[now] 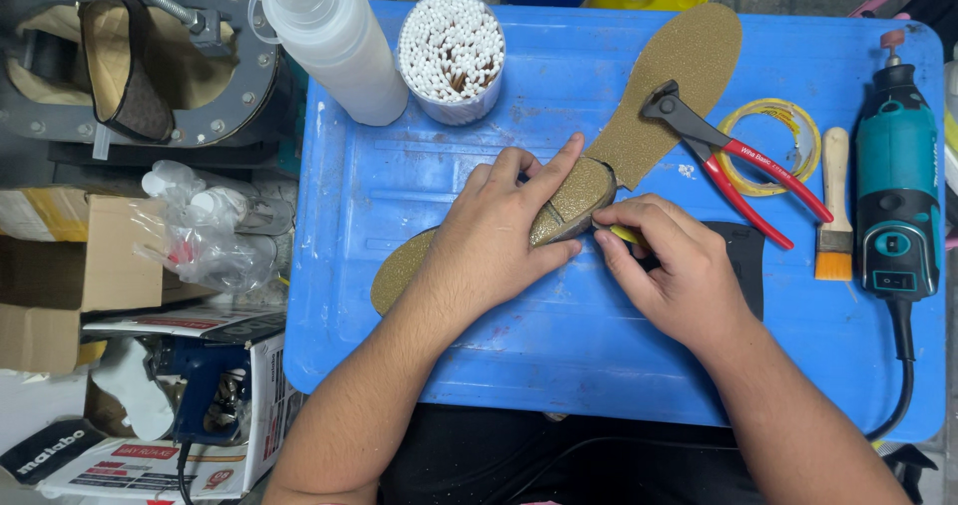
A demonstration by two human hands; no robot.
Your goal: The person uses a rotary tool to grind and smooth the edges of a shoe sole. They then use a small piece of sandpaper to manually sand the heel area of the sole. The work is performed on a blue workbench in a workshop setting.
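On the blue surface (419, 176), the left hand (499, 236) presses flat over a gold glittery insole (574, 198) whose long axis runs diagonally, low toward the person and rising toward the red-handled pincers (733, 161). The right hand (679, 270), on the pincers' side of the insole, is clenched on a small yellow tool (624, 233) at the insole's edge. The tool's tip is hidden, and a second gold insole (679, 76) lies nearer the pincers.
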